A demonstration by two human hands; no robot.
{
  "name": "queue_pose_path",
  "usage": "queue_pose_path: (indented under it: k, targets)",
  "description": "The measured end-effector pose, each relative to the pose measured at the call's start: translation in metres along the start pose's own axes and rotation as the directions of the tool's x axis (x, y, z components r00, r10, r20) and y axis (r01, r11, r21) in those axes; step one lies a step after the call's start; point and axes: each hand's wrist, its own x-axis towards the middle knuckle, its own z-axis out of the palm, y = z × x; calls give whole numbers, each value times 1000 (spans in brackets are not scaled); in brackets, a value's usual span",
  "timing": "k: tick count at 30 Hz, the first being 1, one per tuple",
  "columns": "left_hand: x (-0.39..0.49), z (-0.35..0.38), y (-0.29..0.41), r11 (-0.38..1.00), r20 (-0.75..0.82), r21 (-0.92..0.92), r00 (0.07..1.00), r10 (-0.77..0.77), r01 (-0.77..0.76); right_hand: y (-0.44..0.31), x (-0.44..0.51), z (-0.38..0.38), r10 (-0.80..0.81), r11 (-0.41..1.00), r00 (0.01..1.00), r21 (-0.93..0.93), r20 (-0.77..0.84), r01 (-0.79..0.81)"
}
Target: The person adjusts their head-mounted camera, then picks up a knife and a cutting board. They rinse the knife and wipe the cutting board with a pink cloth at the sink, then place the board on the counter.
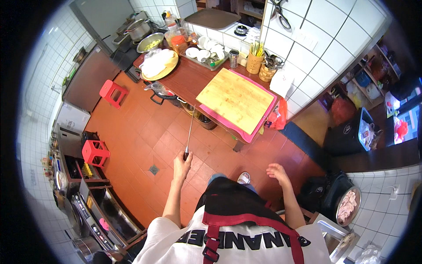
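Note:
My left hand (182,165) grips the dark handle of a long, thin metal tool (189,132). It is a knife seen edge-on or a honing steel; I cannot tell which. Its tip points away from me, toward the front edge of the brown table (189,77). Over the floor on the right, my right hand (277,172) hangs with fingers slightly bent and apart, holding nothing. Ahead of both hands, a wooden cutting board (236,99) lies on a pink board (244,134) at the table's right end.
Along the table's back stand a metal tray (217,64) of white crockery, a chopstick holder (254,62) and a basket of spoons (267,71). Red stools (113,93) stand left on the tiled floor (138,138). A bowl of raw meat (348,206) is at right, near a doorway.

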Motion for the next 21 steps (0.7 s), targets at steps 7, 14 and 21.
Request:
queue_pose_path:
  k: [7, 14, 21]
  targets:
    - [66, 26, 20, 991, -6, 59, 993, 121, -121, -51, 102, 8, 29, 962, 997, 274, -73, -8]
    - [179, 16, 59, 965, 109, 59, 963, 247, -255, -111, 203, 24, -130, 948, 863, 193, -488, 252]
    - [241, 16, 71, 970, 238, 60, 947, 215, -236, -163, 249, 39, -366, 862, 753, -504, -547, 53]
